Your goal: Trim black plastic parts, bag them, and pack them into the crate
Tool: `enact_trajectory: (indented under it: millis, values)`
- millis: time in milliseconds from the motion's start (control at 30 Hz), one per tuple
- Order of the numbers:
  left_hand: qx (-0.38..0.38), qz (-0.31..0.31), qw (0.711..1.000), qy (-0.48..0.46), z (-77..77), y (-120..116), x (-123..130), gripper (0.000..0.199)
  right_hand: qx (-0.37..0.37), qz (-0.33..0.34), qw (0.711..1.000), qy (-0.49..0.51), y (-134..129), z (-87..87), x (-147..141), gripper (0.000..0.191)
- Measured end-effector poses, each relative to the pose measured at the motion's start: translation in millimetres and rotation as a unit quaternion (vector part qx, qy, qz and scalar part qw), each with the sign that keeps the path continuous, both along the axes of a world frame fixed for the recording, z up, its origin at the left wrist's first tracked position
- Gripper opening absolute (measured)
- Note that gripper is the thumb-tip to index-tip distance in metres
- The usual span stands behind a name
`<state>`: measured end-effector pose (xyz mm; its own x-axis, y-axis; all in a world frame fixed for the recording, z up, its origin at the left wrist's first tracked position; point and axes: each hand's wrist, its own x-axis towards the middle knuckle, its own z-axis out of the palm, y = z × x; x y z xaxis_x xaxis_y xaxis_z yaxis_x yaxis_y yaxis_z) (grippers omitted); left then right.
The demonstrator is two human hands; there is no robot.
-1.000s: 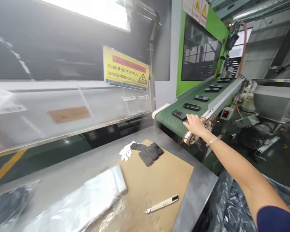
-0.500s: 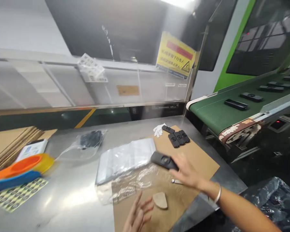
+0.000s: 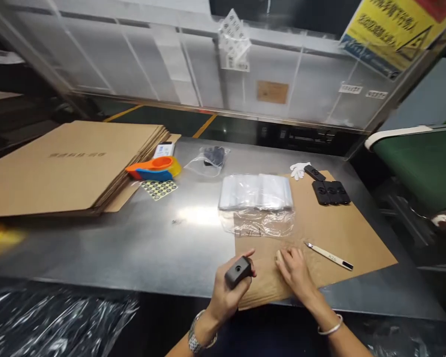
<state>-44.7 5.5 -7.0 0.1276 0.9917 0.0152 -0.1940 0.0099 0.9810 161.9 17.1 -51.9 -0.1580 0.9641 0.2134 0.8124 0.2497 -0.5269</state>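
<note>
My left hand (image 3: 223,292) is wrapped round a black block-shaped part (image 3: 238,271), its end with a round hole facing up. My right hand (image 3: 295,270) rests low over the brown cardboard sheet (image 3: 319,223), fingers curled on a small beige pad (image 3: 278,259) that is mostly hidden. A craft knife marked A26 (image 3: 329,256) lies to the right of that hand. Beyond my hands is a stack of clear plastic bags (image 3: 254,192). Several black parts (image 3: 331,192) sit on the cardboard's far right, beside a white glove (image 3: 299,170).
At the left are stacked flat cartons (image 3: 70,168), an orange, blue and yellow tape dispenser (image 3: 156,168) and a sticker sheet (image 3: 159,189). A bagged dark item (image 3: 214,156) lies at the back. The green conveyor (image 3: 423,163) stands at the right, beyond the metal table (image 3: 193,248).
The black part has passed from my right hand to my left. My right hand has come down to the beige pad, and the view has turned left.
</note>
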Motion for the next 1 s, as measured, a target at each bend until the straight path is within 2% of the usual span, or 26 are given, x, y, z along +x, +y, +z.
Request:
enact_trajectory:
  millis: [100, 167, 200, 267, 400, 533, 633, 700, 800, 900, 1000]
  values:
    - [0.070, -0.035, 0.992, 0.102, -3.3, 1.6, -6.6, 0.040, 0.020, 0.051, 0.996, 0.077, -12.4, 42.9, -17.5, 0.034]
    - [0.112, -0.040, 0.981, 0.151, -6.4, 2.3, -7.9, 0.040, 0.059, 0.145, 0.979, 0.128, -20.9, 75.2, -36.3, 0.044]
    - [0.131, -0.041, 0.977, 0.165, -7.9, 2.1, -8.1, 0.039, 0.085, 0.195, 0.967, 0.138, -23.8, 88.0, -45.6, 0.049]
    - [0.174, -0.033, 0.969, 0.173, -10.3, 0.2, -8.3, 0.035, 0.114, 0.244, 0.954, 0.131, -26.1, 103.1, -59.9, 0.050]
    - [0.191, -0.054, 0.963, 0.184, -11.0, -5.2, -9.4, 0.022, 0.093, 0.200, 0.969, 0.111, -25.4, 102.0, -65.9, 0.044]
    - [0.199, -0.061, 0.962, 0.177, -8.2, -6.3, -8.2, 0.031, 0.112, 0.240, 0.957, 0.123, -29.2, 96.2, -62.7, 0.053]
    - [0.169, -0.061, 0.969, 0.171, -7.1, -5.7, -5.5, 0.024, 0.110, 0.197, 0.968, 0.113, -31.8, 97.0, -61.3, 0.046]
    - [0.163, -0.070, 0.971, 0.161, -7.9, -6.0, -4.0, 0.029, 0.114, 0.189, 0.969, 0.112, -33.6, 98.3, -60.5, 0.046]
    - [0.165, -0.073, 0.976, 0.123, -9.5, -7.9, -2.2, 0.047, 0.128, 0.220, 0.958, 0.137, -35.4, 97.7, -59.4, 0.051]
    - [0.119, -0.062, 0.986, 0.098, -7.1, -10.7, 1.3, 0.051, 0.068, 0.156, 0.961, 0.216, -32.2, 90.4, -58.6, 0.042]
    - [0.071, -0.012, 0.996, 0.043, -2.0, -11.6, 7.6, 0.063, -0.040, 0.075, 0.938, 0.335, -27.6, 78.1, -61.4, 0.030]
